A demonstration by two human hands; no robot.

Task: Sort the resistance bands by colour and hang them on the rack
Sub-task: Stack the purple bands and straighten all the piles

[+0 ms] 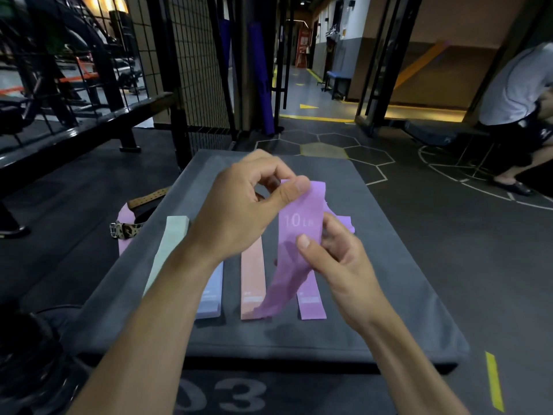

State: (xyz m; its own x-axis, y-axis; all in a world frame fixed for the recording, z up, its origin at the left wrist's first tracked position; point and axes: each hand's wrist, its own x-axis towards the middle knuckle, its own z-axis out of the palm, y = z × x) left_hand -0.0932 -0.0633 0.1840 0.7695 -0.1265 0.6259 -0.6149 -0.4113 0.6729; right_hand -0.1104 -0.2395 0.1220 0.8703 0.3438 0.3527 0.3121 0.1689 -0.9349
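A purple resistance band [299, 226] marked "10 LB" hangs above the grey padded box [404, 295]. My left hand [239, 205] pinches its top edge between thumb and fingers. Lower down, my right hand [338, 253] pinches its middle. Flat on the box lie a mint green band [170, 244], a pale blue band [211, 298], a peach band [253, 277] and another purple band [311, 301], side by side. One more purple band [344, 221] shows behind my right hand. A pink band [124, 232] lies off the box's left edge.
A leopard-print belt with a buckle [127, 230] and a brown perforated strap [149, 197] lie left of the box. A black metal rack and wire mesh panel [191, 70] stand behind. A person [514, 94] bends at the far right.
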